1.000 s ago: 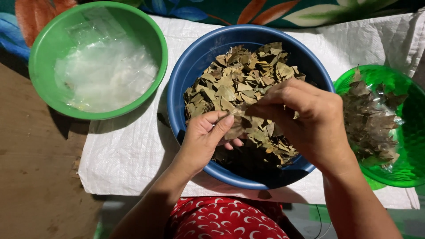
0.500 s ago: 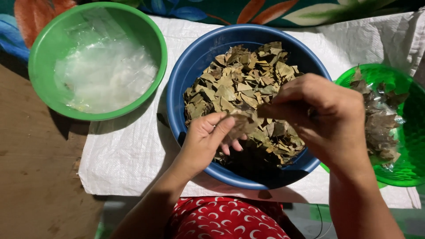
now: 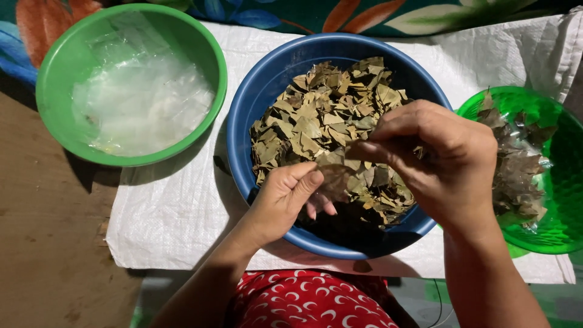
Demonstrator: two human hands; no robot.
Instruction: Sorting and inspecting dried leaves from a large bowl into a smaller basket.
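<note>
A blue bowl (image 3: 255, 115) in the middle holds a heap of dried brown-green leaves (image 3: 316, 115). Over its near side my left hand (image 3: 285, 197) and my right hand (image 3: 437, 161) pinch one dried leaf (image 3: 334, 176) between their fingertips. The left hand holds its lower edge, and the right thumb and fingers close on its upper edge. The right hand covers part of the heap and the bowl's right rim.
A green bowl (image 3: 57, 67) at the left holds clear plastic bags. A translucent green bowl (image 3: 562, 200) at the right holds leaves packed in clear plastic. All stand on a white woven sheet (image 3: 176, 212) over a brown floor. Red patterned cloth lies at the bottom.
My right hand has lifted and shifted slightly right, drawing the leaf up from the heap. My left hand stays at the bowl's near rim, its fingers now on the leaf.
</note>
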